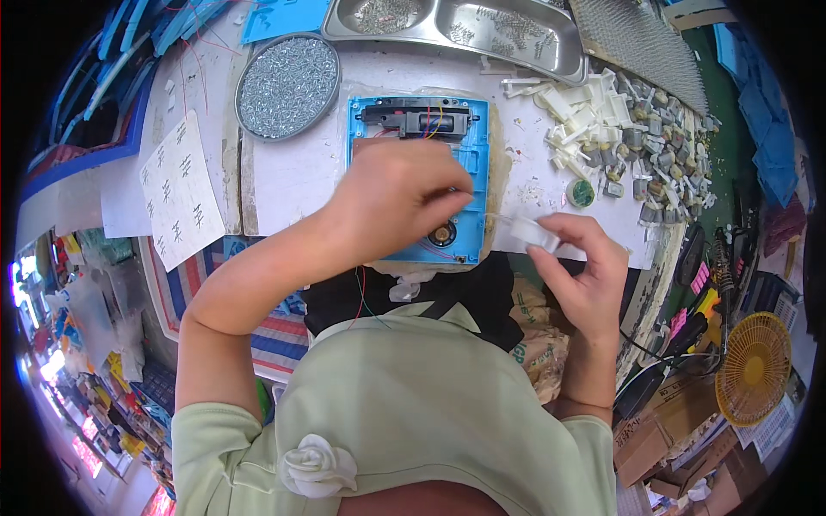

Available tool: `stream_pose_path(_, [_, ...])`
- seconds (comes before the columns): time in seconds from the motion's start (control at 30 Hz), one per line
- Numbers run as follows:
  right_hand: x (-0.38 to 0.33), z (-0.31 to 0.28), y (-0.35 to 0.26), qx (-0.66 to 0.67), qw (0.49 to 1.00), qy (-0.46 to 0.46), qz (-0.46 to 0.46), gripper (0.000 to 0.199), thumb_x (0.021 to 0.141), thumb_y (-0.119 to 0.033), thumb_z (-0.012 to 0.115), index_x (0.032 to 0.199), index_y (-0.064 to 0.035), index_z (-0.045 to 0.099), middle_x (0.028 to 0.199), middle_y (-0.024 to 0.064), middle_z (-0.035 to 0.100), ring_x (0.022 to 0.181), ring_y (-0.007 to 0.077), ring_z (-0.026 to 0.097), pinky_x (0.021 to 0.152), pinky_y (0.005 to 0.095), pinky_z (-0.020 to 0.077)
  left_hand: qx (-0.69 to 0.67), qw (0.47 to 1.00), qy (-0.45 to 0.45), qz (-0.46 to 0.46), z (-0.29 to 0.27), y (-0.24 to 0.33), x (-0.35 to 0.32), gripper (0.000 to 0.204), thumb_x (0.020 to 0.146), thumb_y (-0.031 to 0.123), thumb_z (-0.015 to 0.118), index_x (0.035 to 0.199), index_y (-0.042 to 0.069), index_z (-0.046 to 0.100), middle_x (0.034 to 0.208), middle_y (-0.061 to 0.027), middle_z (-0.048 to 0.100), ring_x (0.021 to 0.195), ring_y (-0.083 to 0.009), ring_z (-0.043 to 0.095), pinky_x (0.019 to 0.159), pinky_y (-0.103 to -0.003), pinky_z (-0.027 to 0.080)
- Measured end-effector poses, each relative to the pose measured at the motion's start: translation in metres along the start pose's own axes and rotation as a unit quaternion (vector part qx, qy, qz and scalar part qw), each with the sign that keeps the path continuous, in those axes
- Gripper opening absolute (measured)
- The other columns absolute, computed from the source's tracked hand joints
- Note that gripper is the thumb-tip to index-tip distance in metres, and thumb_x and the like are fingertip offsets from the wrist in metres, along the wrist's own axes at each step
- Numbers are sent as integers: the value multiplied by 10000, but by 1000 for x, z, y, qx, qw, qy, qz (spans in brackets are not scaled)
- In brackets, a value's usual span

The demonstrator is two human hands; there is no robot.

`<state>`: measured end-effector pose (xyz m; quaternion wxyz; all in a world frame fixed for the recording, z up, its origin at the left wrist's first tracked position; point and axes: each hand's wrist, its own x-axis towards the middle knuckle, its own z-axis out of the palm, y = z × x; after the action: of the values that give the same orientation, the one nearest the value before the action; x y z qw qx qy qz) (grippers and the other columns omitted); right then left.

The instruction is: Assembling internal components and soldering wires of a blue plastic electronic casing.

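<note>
A blue plastic housing [471, 150] lies on the white worktop, with a black module and coloured wires at its far end and a small round speaker [443, 233] near its front edge. My left hand [396, 198] rests over the middle of the housing, fingers curled and pinching toward the right edge; what it pinches is too small to tell. My right hand [585, 267] is just right of the housing and holds a small white plastic part [533, 232] between thumb and fingers.
A round tin of silver screws [288, 86] sits at the back left. A steel compartment tray [456, 30] holds small metal parts. A heap of white plastic pieces and small motors [628, 138] lies at the right. A paper sheet [181, 189] lies left; a yellow fan [755, 368] stands lower right.
</note>
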<state>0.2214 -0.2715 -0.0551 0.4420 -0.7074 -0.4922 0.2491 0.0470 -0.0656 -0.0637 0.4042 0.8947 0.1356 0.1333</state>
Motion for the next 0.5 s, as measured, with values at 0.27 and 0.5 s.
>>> stream_pose_path(0.27, [59, 22, -19, -200, 952, -83, -217, 322, 643, -33, 823, 941, -54, 702, 933, 67, 627, 877, 279, 576, 733, 380, 496, -59, 981, 185, 14, 5, -18, -26, 128, 800, -21, 771, 923, 7, 743, 826, -103, 681, 718, -230, 657, 620, -308, 521])
stream_pose_path(0.5, [76, 26, 0, -106, 963, -131, -211, 269, 659, -70, 830, 909, -59, 732, 912, 65, 646, 913, 279, 572, 734, 377, 500, -102, 977, 187, 6, 7, -20, -29, 107, 802, -15, 771, 899, 7, 733, 789, -92, 661, 654, -201, 616, 580, -305, 485])
